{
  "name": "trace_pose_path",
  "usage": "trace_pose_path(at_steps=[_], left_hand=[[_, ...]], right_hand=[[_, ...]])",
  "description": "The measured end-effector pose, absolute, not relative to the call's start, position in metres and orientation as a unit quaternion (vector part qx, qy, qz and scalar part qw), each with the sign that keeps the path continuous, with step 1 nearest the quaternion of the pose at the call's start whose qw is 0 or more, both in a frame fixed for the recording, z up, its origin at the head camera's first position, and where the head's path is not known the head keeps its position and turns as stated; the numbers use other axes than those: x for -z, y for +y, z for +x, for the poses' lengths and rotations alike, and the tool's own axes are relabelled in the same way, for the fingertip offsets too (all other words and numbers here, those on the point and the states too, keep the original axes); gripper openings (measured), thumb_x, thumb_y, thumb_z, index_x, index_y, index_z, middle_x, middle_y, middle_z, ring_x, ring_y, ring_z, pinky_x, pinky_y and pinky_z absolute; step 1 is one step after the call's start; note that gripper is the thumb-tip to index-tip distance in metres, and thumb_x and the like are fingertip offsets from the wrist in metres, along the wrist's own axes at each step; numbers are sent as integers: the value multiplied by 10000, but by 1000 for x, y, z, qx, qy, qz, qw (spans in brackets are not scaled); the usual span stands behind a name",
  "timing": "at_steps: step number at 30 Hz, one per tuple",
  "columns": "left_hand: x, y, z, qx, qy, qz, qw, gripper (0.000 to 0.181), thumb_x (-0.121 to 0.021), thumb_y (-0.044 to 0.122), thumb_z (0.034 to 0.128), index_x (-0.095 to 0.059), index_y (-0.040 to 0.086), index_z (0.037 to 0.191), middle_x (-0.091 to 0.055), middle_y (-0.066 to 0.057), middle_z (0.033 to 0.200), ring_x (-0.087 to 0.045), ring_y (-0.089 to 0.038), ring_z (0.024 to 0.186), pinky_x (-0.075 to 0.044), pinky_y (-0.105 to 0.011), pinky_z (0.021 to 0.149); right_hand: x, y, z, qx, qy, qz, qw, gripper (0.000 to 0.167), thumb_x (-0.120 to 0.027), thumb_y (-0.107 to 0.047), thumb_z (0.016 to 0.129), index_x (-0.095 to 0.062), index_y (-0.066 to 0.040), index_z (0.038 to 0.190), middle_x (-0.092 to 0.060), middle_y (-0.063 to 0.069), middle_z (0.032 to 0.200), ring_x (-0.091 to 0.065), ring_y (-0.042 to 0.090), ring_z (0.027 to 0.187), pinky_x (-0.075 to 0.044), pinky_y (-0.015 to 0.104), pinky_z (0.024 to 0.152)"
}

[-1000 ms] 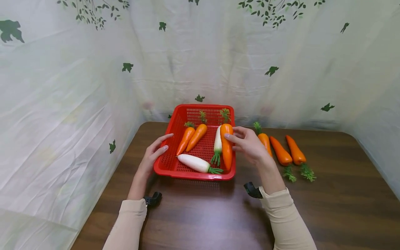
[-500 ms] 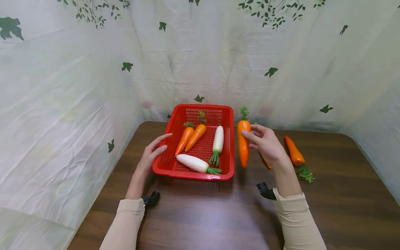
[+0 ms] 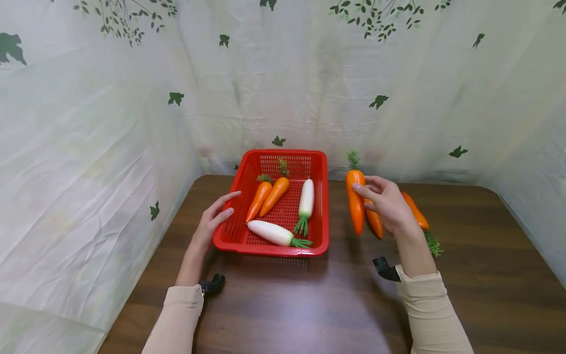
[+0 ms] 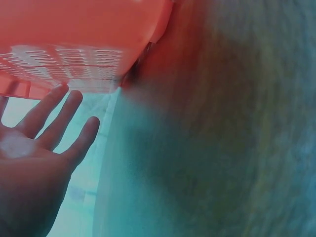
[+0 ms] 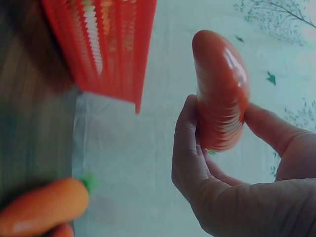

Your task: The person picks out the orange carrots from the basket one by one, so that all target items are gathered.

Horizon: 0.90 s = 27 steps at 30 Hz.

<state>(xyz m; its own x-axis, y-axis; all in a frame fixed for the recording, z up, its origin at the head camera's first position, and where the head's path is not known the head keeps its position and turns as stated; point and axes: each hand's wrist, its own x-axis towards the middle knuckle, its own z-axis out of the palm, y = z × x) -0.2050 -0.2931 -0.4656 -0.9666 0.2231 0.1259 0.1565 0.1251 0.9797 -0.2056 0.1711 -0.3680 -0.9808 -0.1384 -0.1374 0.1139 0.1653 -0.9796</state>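
Note:
A red plastic basket (image 3: 270,251) stands on the table with two orange carrots and two white radishes in it. One radish (image 3: 307,197) lies along the right side, the other radish (image 3: 270,232) along the front. Both carrots, the left carrot (image 3: 258,200) and its neighbour carrot (image 3: 275,196), lie at the left. My left hand (image 3: 210,223) is at the basket's left side; in the left wrist view its fingers (image 4: 52,116) extend straight beside the outer wall. Right of the basket, my right hand (image 3: 389,204) pinches a carrot (image 3: 355,201), raised, leafy end up, between thumb and fingers.
On the table (image 3: 305,309), one carrot (image 3: 375,222) lies partly behind the raised one. Farther right, another carrot (image 3: 417,214) shows past the right hand, which hides part of this area. A pale curtain (image 3: 283,88) with green leaf prints hangs behind and at the sides.
My right hand has lifted the carrot out over the basket's right rim and carried it rightward above the table. The left hand has stayed at the basket's left side.

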Motion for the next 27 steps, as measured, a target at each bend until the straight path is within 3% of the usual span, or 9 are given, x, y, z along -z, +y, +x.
trace_pose_path(at_steps=[4,7,10,14,16,22,27], left_hand=[[466,-293,-206,-652,747,128,22,514,-545,290,1087,-459,232,1591,-451,-89,1597,-563,-364,1322,-622,-346,935],[466,-293,-206,-653,746,129,23,510,-540,290,1088,-462,235,1590,-453,-92,1592,-574,-346,1308,-625,-336,927],[467,-294,-206,-652,746,131,26,517,-535,293,1090,-451,229,1596,-444,-103,1598,-580,-341,1305,-624,-339,930],[469,-294,-207,-654,745,131,28,516,-539,293,1089,-454,227,1594,-441,-95,1604,-575,-345,1316,-621,-344,937],[469,-294,-207,-655,744,130,28,518,-543,301,1087,-456,229,1592,-439,-85,1608,-571,-352,1320,-621,-349,940],[468,-295,-207,-657,743,130,28,530,-552,314,1083,-449,233,1596,-432,-90,1617,-571,-369,1324,-620,-356,943],[469,-295,-207,-657,742,129,31,525,-546,302,1087,-448,225,1597,-443,-112,1600,-592,-353,1295,-624,-344,927]], right_hand=[[369,194,-206,646,758,-4,87,734,-638,-392,1053,-366,12,1601,-574,143,1408,-664,48,1050,-579,188,919],[368,214,-207,651,755,16,81,807,-655,-407,1038,-305,19,1626,-580,43,1351,-647,18,1042,-572,140,868],[370,230,-208,638,765,32,79,837,-641,-438,1037,-277,15,1639,-564,-46,1300,-627,7,1060,-571,166,919],[375,245,-208,612,785,44,82,862,-615,-493,1035,-265,3,1648,-533,-94,1282,-594,-14,1090,-524,314,1112],[377,251,-207,614,784,49,81,861,-626,-493,1029,-282,6,1641,-552,-119,1250,-604,-27,1077,-522,333,1119],[380,267,-207,675,733,61,54,847,-725,-377,996,-310,57,1593,-664,-188,1068,-669,-27,950,-583,133,807],[383,277,-207,674,734,73,44,908,-728,-383,991,-258,62,1627,-625,-173,1080,-653,-32,935,-573,118,790]])
